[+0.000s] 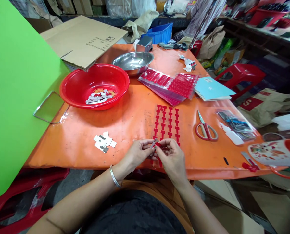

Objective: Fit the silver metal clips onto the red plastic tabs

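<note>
Both hands low over the near edge of the orange tabletop (127, 130), close together at mid-table

Left hand (137, 154), silver bangle (114, 176) on wrist: fingers (147, 144) pinched narrow on a small grey strip (154, 143)

Right hand (172, 161): fingers (164, 144) pinched narrow on a red piece (157, 145), which is partly hidden by them. Strip and piece sit between the two hands; cannot tell whether they touch

Red T-shaped pieces (166, 125) in four rows on the tabletop, directly ahead of the hands, rows running up to the right hand. White cards (104, 142) with dark patches in a loose pile left of the hands

Red basin (69, 92) at far left of tabletop, similar white strips (98, 96) inside. Steel bowl (132, 61) just beyond it. Sheets of red pieces (168, 86) in clear plastic lie right of the bowl, blue notebook (211, 89) overlapping the tabletop edge beside them

Right side: red-handled scissors (205, 130), white bottle (231, 134), clear packets (236, 125), mug (273, 152) at the edge

Green board (20, 97) stands at left; cardboard sheet (82, 40) rests on the far corner; blue crate (159, 32) behind
</note>
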`<control>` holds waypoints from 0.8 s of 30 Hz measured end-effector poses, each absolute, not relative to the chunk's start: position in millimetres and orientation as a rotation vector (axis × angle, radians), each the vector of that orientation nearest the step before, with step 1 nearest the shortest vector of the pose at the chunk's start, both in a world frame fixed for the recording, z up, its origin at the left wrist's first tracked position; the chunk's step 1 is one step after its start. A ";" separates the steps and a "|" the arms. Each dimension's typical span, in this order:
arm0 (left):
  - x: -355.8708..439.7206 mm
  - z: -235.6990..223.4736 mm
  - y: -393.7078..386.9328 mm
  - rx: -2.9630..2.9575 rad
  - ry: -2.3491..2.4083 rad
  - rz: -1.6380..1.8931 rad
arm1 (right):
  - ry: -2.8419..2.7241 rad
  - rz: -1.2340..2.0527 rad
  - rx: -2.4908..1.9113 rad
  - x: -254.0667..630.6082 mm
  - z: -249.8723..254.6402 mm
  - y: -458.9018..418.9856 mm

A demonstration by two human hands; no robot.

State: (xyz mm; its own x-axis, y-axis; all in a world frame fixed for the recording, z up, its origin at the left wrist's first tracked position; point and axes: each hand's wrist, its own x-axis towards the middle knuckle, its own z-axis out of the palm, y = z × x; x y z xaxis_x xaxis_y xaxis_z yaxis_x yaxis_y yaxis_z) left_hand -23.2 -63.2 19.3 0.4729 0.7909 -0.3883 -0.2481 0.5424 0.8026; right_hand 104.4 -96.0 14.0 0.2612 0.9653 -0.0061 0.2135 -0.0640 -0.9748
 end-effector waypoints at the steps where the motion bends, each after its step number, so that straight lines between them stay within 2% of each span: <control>1: -22.5 18.9 -63.5 0.751 0.857 0.722 | -1.168 0.904 -1.510 104.2 13.2 -96.8; 6: -19.9 18.6 -65.7 0.776 0.906 0.771 | -1.344 0.771 -1.495 103.6 12.9 -102.2; 12: -21.4 21.3 -69.5 0.786 0.917 0.790 | -1.442 0.435 -1.554 106.1 19.6 -99.2; 17: -21.6 23.1 -70.8 0.810 0.906 0.778 | -1.355 0.626 -1.552 109.8 21.8 -93.4; 24: -21.9 23.7 -71.0 0.854 0.866 0.770 | -1.295 0.677 -1.576 109.1 24.0 -91.6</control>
